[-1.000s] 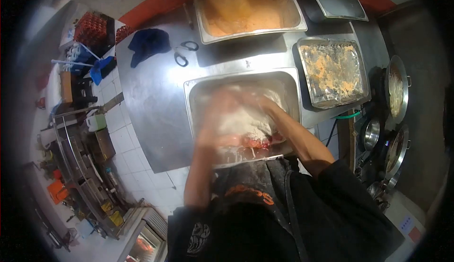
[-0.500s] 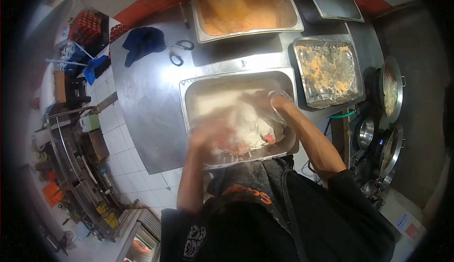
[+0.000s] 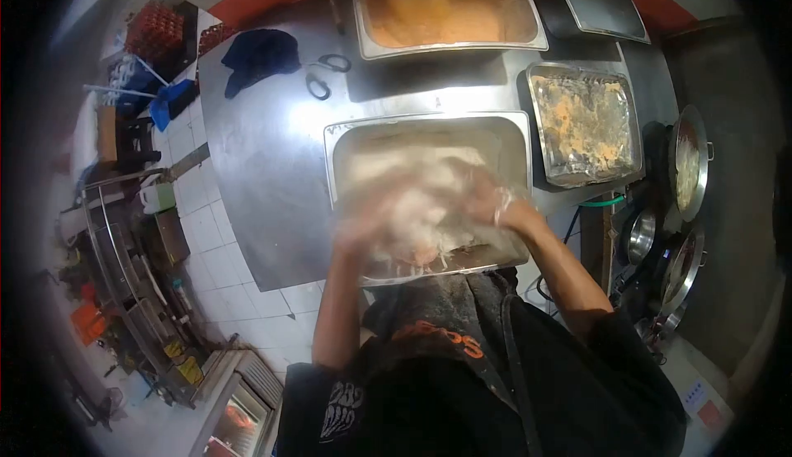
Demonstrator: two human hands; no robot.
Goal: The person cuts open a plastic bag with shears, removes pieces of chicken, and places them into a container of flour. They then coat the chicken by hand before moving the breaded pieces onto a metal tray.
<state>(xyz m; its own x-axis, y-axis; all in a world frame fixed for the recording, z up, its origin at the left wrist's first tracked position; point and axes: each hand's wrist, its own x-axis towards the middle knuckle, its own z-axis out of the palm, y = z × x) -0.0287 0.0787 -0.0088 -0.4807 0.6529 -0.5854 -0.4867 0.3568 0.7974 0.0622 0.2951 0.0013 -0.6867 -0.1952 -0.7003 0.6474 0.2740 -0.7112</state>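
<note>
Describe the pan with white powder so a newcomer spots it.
Find the big metal table; at its near edge sits a deep metal pan. The left hand and right hand, both blurred, are inside it. White powder sets it apart from the far pan of orange stuff.

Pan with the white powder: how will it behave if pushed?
The pan is probably stiff: it looks like rimmed metal. Likely heavyish, given the white powder inside. May slide; the tabletop looks smooth and shiny.

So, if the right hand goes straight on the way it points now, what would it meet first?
Probably the white powder in the metal tub, though blur hides how high the right hand is.
</note>
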